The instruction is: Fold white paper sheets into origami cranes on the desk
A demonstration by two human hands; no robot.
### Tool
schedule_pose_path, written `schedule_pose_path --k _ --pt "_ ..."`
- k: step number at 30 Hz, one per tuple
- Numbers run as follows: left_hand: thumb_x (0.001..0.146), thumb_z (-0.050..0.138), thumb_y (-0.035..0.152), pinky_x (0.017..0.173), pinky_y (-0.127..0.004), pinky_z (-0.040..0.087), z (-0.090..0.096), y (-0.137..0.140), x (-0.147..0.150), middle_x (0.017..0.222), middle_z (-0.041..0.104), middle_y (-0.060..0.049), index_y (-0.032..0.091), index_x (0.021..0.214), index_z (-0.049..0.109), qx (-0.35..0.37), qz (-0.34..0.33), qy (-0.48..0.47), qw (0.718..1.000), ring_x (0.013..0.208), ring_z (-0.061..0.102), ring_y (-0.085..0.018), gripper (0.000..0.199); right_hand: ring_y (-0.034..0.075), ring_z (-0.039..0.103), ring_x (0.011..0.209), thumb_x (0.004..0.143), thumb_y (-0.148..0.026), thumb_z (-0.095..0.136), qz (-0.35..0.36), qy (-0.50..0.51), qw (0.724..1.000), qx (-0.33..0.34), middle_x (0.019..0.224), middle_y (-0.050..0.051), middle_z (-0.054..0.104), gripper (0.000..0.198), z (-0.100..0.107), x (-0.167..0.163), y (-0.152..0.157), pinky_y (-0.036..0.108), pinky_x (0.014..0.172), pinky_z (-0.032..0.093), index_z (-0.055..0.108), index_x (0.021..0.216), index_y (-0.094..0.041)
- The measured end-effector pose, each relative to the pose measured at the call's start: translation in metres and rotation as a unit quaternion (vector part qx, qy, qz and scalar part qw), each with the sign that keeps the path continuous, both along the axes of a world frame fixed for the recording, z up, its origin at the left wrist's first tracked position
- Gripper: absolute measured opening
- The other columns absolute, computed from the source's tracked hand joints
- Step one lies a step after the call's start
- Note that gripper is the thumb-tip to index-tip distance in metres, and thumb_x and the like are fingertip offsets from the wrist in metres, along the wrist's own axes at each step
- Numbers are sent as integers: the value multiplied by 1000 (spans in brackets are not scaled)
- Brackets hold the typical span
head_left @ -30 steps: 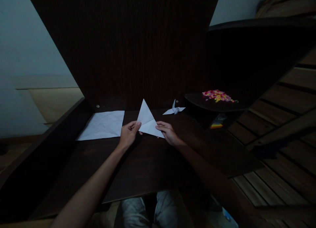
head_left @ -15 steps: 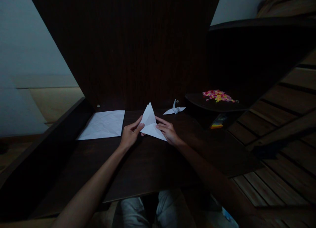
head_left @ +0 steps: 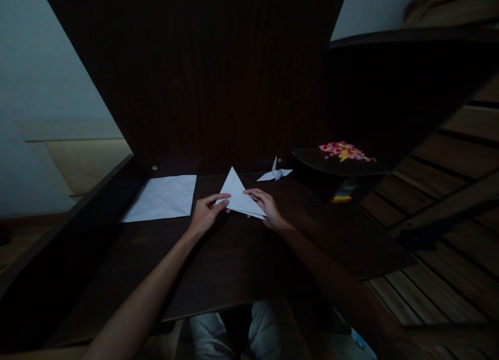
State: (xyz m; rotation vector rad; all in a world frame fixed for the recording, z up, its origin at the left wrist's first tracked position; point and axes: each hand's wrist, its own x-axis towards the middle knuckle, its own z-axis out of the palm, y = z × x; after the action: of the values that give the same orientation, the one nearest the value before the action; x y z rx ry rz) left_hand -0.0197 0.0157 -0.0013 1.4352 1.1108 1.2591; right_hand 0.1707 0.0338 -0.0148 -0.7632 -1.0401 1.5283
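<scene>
In the head view, a folded white paper triangle [head_left: 237, 194] sits mid-frame, tip upward. The left hand [head_left: 205, 213] has its grip pinched on the left corner; the right hand [head_left: 268, 207] has its grip closed on the right side. A flat white sheet [head_left: 161, 198] lies left of centre on the table [head_left: 218, 266], a folded paper bird [head_left: 277, 175] right of centre.

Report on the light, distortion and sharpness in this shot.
Head view: dim overall, the folded white paper and origami crane standing out against dark wood; head view: right forearm darker than the left forearm; head view: wooden slats look stretched and soft toward the right edge; head view: no strong glare.
</scene>
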Motion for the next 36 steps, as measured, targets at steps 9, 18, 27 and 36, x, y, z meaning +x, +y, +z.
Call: schedule_pose_path --k 9,18,27,36 --pt "67 73 34 63 -27 50 4 -3 1 61 68 -2 9 123 56 0 8 -16 1000 64 67 -19 64 14 62 67 60 -23 76 -40 -34 999 11 73 -2 66 42 -3 1 1 22 57 47 64 100 -23" --pt "65 74 32 68 -31 52 2 -2 3 73 70 -3 12 114 60 15 19 -55 998 64 65 -17 54 14 60 63 60 -28 79 -57 -65 994 62 68 -2 67 47 -8 2 4 25 60 45 63 104 -21" --pt "64 71 23 67 -30 50 1 -3 0 69 67 -1 11 126 56 23 5 -70 997 64 62 -15 65 12 56 56 56 -31 80 -77 -78 993 50 66 -1 67 44 -10 3 6 23 49 40 65 94 -17" --pt "63 73 22 65 -28 51 0 -3 -1 70 67 -2 9 130 53 36 -5 -61 997 63 59 -14 71 10 51 50 52 -33 83 -101 -74 991 41 63 -1 64 33 -10 1 6 22 45 37 65 75 -17"
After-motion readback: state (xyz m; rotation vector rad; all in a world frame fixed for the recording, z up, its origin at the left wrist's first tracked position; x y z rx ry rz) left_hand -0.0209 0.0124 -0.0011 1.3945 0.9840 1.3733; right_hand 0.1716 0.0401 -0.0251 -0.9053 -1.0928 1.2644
